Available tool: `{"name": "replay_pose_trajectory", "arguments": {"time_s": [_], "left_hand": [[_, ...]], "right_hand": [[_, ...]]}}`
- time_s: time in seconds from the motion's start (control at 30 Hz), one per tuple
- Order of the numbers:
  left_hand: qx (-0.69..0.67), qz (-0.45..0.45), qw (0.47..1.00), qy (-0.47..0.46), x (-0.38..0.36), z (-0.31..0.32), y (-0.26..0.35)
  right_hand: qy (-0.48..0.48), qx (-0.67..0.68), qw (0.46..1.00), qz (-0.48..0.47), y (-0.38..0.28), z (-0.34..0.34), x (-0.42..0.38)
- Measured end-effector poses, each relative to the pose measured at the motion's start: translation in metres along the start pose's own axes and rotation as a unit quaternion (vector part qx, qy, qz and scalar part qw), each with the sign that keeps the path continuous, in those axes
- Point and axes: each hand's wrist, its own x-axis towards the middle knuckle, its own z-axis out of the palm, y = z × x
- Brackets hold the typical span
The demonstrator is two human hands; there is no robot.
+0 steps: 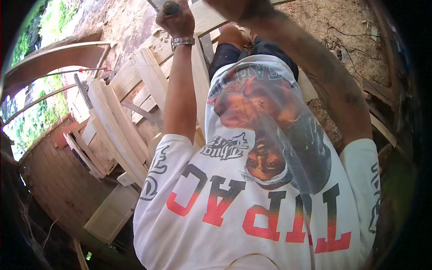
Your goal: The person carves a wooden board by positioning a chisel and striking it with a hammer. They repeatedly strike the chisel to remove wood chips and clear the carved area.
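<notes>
My left hand [177,20], with a metal-band watch on the wrist, is closed round a tool with a round-ended handle [171,7]. A narrow metal strip [154,4] shows beside it at the upper frame edge; the rest of the tool is cut off. My right hand [238,5] is smeared by motion at the top edge, and its fingers are hidden. Below and between the hands lies a pale wooden board [206,19]. Wood shavings sit on the timber [159,41] just under my left wrist.
Pale wooden frames and planks [119,121] lean together on the left. A flat wooden panel [114,211] lies lower left, beside a brown wall [63,175]. Sawdust and shavings [324,22] cover the ground. A thin cord [346,56] runs over it at right.
</notes>
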Motion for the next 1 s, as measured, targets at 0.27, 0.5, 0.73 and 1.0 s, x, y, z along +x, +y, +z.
{"name": "replay_pose_trajectory", "arguments": {"time_s": [0.27,0.5,0.73,1.0], "left_hand": [[-0.29,-0.244,0.919,0.11,0.015,-0.027,0.043],[-0.412,-0.368,0.759,0.345,0.016,-0.075,0.032],[-0.355,-0.293,0.857,0.231,0.016,-0.101,0.005],[-0.399,-0.3,0.84,0.212,0.013,-0.106,-0.009]], "right_hand": [[-0.142,-0.047,0.964,0.219,0.012,-0.034,-0.074],[-0.103,-0.02,0.935,0.34,0.075,-0.039,-0.158],[-0.199,-0.01,0.887,0.415,0.104,-0.042,-0.234],[-0.188,-0.021,0.87,0.454,0.108,-0.04,-0.246]]}}
